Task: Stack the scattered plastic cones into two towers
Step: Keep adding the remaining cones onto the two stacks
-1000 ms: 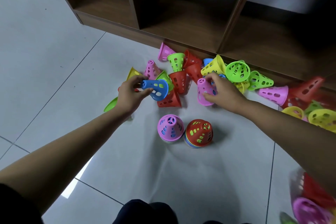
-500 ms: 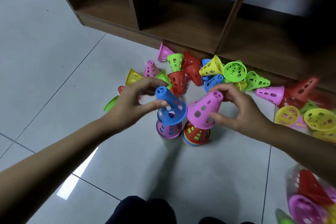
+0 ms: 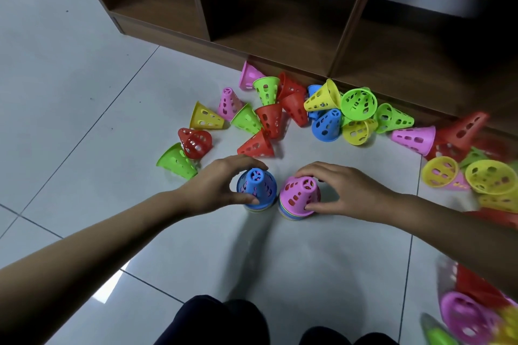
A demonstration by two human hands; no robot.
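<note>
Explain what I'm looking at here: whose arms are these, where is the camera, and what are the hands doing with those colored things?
The camera sits on a person's head, looking down at their own bare arms and a tiled floor. The left hand grips a blue cone topping one short stack; the right hand grips a pink cone topping another beside it. Many perforated plastic cones, such as a red cone, lie scattered in front of a wooden shelf unit.
</note>
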